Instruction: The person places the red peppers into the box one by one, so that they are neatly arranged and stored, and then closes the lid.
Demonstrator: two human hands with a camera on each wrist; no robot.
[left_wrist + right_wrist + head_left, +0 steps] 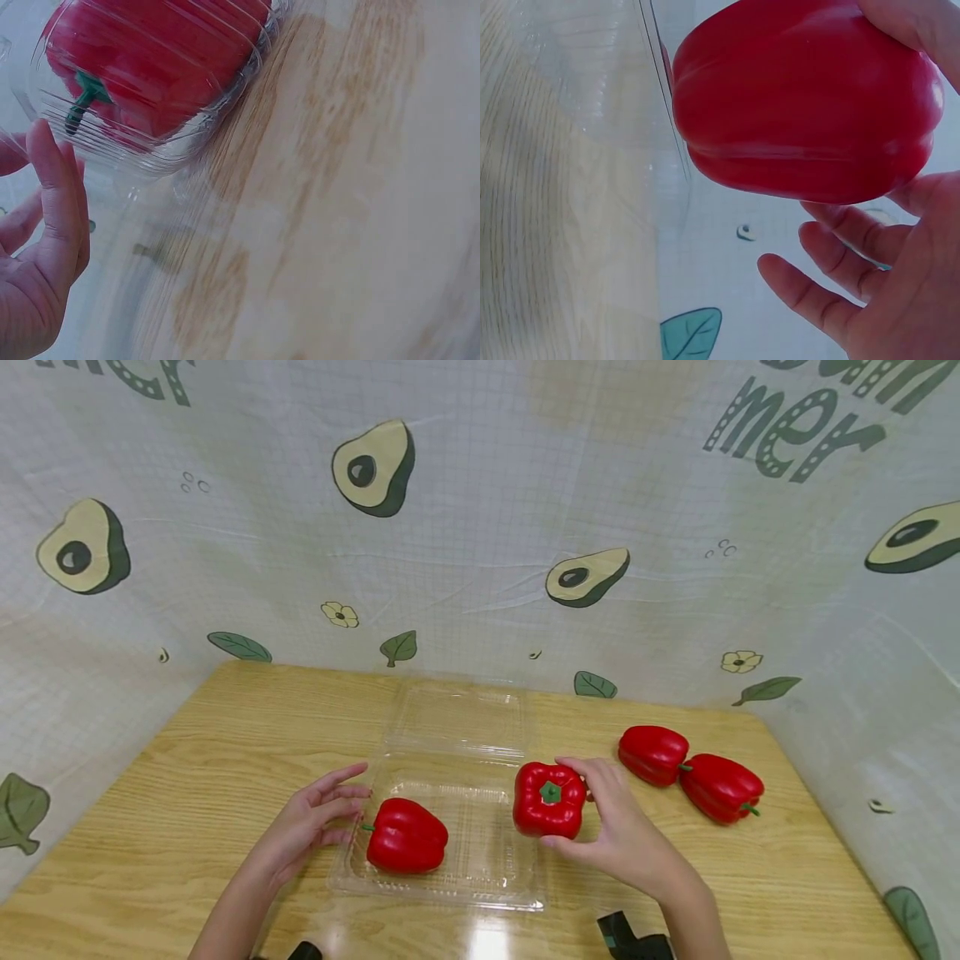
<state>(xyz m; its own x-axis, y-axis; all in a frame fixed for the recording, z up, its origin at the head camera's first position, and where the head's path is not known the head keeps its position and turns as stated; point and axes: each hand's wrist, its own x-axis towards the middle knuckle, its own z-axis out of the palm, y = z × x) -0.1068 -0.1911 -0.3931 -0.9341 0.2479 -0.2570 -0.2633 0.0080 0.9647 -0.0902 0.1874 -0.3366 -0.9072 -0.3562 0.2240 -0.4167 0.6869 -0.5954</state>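
Note:
A red bell pepper (551, 800), its green stem facing the head camera, is pinched between the thumb and fingers of my right hand (622, 827) at the right side of a clear plastic clamshell box (480, 860). In the right wrist view the held pepper (802, 105) shows its smooth side, with several fingers extended beneath it. A second bell pepper (407, 836) lies in the box's left half, stem to the left. My left hand (307, 818) is at the box's left rim, fingers loosely extended; in the left wrist view its fingertips (43, 142) touch the plastic edge.
The box's clear lid (461, 718) lies folded back toward the rear. Two more bell peppers (652, 755) rest on the wooden table (247, 735) at the right. A patterned cloth (465, 543) hangs behind and at both sides. Black wrist gear (633, 939) shows at the front edge.

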